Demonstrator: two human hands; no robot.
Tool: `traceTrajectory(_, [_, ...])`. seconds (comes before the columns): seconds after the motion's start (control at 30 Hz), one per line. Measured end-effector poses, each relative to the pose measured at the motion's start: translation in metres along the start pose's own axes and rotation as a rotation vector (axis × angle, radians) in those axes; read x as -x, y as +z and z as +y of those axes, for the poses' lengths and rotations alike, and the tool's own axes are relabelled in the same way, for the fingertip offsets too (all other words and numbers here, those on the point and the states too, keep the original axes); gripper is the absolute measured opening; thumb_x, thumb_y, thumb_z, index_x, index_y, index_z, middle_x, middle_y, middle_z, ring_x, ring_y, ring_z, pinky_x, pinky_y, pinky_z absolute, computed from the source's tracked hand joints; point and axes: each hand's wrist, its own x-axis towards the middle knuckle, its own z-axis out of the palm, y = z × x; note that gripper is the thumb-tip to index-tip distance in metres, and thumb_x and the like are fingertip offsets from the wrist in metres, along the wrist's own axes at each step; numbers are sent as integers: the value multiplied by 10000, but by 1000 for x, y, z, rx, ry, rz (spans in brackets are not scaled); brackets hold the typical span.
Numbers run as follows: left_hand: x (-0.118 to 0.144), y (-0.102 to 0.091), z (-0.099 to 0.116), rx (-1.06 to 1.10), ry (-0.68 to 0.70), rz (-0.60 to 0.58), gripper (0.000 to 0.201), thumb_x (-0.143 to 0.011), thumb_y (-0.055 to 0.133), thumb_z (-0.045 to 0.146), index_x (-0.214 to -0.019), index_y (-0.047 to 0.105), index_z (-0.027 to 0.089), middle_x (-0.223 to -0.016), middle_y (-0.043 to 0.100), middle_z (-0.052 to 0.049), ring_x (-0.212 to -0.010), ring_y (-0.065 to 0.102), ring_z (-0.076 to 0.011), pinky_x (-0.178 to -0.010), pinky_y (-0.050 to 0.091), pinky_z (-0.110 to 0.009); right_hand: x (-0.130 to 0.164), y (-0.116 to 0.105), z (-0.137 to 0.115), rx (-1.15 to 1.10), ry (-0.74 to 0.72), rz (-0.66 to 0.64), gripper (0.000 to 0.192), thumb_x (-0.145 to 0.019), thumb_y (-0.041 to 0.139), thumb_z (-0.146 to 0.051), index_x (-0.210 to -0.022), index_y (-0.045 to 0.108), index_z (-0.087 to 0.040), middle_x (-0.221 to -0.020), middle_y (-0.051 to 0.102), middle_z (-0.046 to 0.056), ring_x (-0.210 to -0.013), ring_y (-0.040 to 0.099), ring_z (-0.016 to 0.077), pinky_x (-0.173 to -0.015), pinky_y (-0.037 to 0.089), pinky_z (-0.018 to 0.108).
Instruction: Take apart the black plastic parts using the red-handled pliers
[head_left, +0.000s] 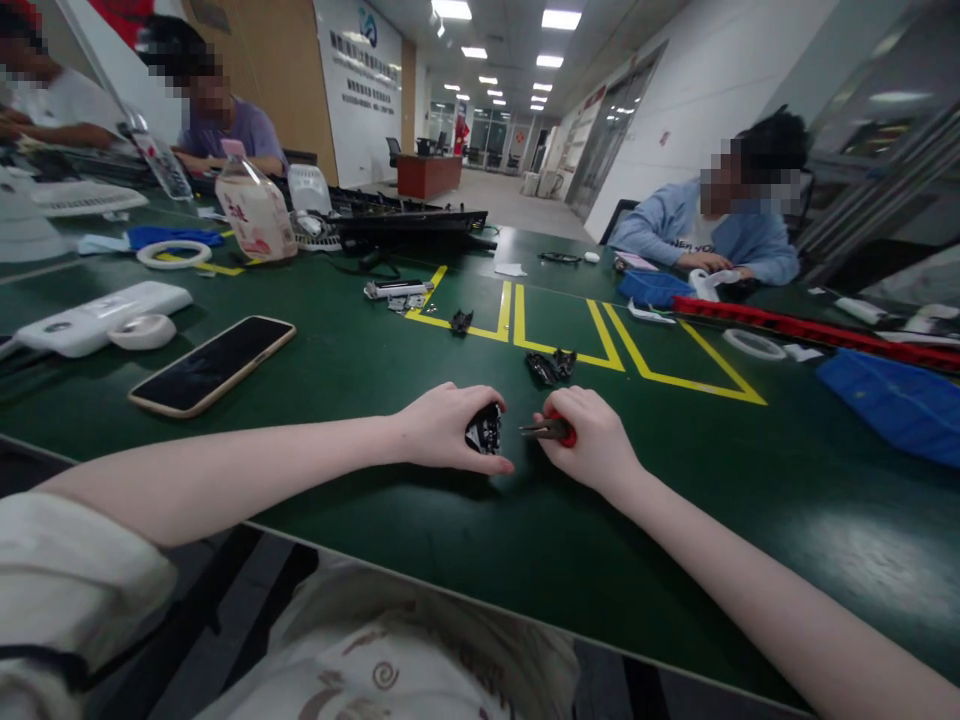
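Observation:
My left hand (442,425) rests on the green table (375,380) and grips a small black part (485,430) near the front edge. Just to its right, my right hand (592,440) is closed around a red-handled tool (553,431) whose metal tip points left toward the black part. The two hands are almost touching. More small black parts (550,366) lie a little farther away on the yellow floor-tape lines, and another black part (461,321) sits to their left.
A phone (212,364) lies face up at the left, beside a white device (94,315) and a tape roll (142,331). Blue bins (896,400) and a red strip (810,330) sit at the right. Other people sit at the far left and right.

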Motion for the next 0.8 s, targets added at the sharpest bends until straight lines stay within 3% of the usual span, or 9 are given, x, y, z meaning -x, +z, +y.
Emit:
traceTrajectory(0.27, [2, -7, -7, -63, -28, 12, 647, -770, 620, 761, -1072, 592, 190, -997, 725, -43, -928, 657, -252, -966, 347, -414, -28, 16, 2, 11, -53, -35, 117, -842, 527, -243, -734, 482, -235, -739, 544, 60, -745, 517, 233, -690, 411, 361])
traceTrajectory(0.6, [0, -7, -4, -105, -37, 8, 619, -808, 599, 731, -1058, 626, 165, -932, 723, -38, -882, 664, -250, -917, 378, -388, -28, 16, 0, 180, -198, -54, 72, -845, 517, -231, -774, 522, -224, -769, 565, 80, -765, 494, 243, -726, 391, 379])
traceTrajectory(0.8, [2, -8, -2, -133, -31, 19, 616, -801, 602, 734, -1041, 626, 168, -917, 726, -45, -854, 670, -242, -874, 399, -367, -28, 16, -1, 161, -149, 15, 89, -860, 506, -230, -778, 541, -226, -776, 571, 83, -780, 501, 252, -716, 397, 385])
